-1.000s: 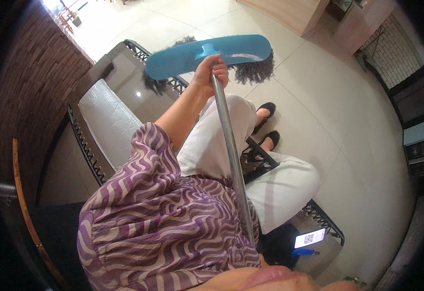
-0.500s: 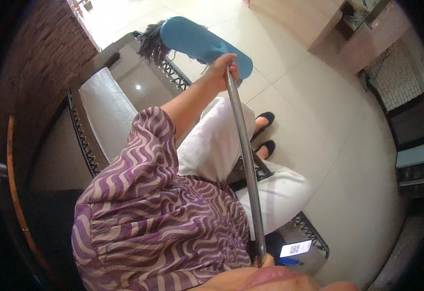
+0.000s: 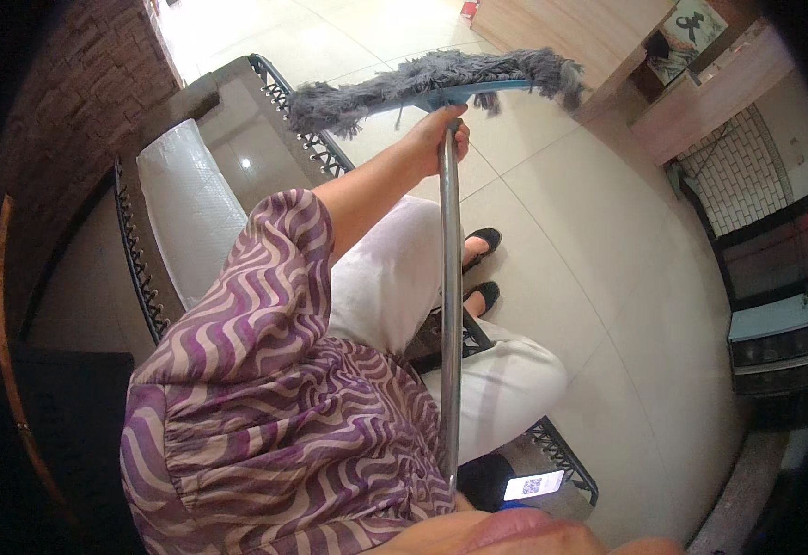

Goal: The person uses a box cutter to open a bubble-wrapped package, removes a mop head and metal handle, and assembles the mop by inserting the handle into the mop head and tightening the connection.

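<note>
Just beyond the left hand (image 3: pixel 437 143), grey mop head (image 3: pixel 436 76), metal pole (image 3: pixel 450 305) clasped in fist

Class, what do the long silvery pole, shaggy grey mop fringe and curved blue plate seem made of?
Long silvery pole: probably metal, smooth and shiny, given its bright streaks.
Shaggy grey mop fringe: likely matte textile yarn, given its loose strands; fibre unclear.
Curved blue plate: perhaps smooth plastic, given its even colour.

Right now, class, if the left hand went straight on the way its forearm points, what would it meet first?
Probably the curved blue mop plate with its shaggy grey fringe, just beyond the left hand gripping the silver metal pole; exact depth is unclear.
</note>
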